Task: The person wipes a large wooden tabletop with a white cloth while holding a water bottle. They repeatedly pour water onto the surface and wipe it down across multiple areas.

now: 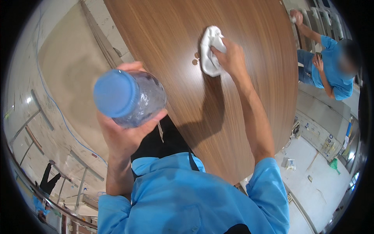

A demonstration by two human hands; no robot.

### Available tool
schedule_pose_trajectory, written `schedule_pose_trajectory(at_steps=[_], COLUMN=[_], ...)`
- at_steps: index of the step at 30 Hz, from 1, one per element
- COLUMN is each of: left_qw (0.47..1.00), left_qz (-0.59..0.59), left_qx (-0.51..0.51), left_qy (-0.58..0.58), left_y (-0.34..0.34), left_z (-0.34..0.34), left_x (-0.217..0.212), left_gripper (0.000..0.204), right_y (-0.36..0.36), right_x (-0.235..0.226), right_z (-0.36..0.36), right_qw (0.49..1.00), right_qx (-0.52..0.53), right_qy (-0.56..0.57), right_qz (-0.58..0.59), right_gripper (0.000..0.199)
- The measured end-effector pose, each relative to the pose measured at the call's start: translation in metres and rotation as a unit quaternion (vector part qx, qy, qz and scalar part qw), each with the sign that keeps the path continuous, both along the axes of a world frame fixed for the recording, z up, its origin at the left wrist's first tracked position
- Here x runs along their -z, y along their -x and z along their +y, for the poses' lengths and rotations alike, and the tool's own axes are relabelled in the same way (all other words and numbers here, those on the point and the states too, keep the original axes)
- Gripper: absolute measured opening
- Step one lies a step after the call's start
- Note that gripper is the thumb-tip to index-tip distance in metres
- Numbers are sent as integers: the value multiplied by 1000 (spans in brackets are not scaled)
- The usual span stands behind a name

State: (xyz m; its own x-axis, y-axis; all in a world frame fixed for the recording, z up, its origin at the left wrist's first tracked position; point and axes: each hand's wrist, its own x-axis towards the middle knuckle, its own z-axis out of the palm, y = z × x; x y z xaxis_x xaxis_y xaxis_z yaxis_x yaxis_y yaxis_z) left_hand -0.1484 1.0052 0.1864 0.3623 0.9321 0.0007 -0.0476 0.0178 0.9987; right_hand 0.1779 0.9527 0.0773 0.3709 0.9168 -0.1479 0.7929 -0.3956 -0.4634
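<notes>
My left hand (120, 134) is wrapped round a clear plastic bottle (150, 99) with a wide blue cap (115, 93), raised close to the camera. My right hand (233, 58) grips a bunched white cloth (212, 50), which lies against a brown wood-grain panel (187, 23). Just left of the cloth, two small round marks (195, 61) show on the panel; I cannot tell whether they are holes or discs. What the bottle holds is hard to make out.
At the far right another person (335, 66) in a blue shirt reaches toward some upright panels. A large beige sheet (70, 66) lies to the left, with a thin blue cable (64, 121) beside it. Metal frames (80, 191) stand lower left, near a distant person (48, 179).
</notes>
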Motion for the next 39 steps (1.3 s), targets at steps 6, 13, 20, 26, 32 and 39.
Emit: schedule_pose_trajectory(at_steps=[6,13,20,26,32,39], left_qw=[1000,999,998,998,999,999], left_qz=[-29,-36,-33,-33,-29,-22], left_qx=[0,8,-40,8,-27,-48], left_qy=[3,20,47,-45,8,6], left_y=[2,4,-3,-4,-6,-10], left_z=[11,23,18,26,23,34], left_x=[3,3,11,11,15,24], left_gripper=[80,79,81,80,77,81], right_y=[2,36,45,38,10,7], right_x=[13,8,21,27,28,34], right_z=[-28,-27,44,-33,-14,-4], right_qw=[999,983,999,997,988,989], right_qx=[-9,43,50,7,-36,-8], right_qy=[-36,177,1,12,4,28], right_qz=[40,-2,16,-71,-153,-142], right_gripper=[26,31,27,36,25,21])
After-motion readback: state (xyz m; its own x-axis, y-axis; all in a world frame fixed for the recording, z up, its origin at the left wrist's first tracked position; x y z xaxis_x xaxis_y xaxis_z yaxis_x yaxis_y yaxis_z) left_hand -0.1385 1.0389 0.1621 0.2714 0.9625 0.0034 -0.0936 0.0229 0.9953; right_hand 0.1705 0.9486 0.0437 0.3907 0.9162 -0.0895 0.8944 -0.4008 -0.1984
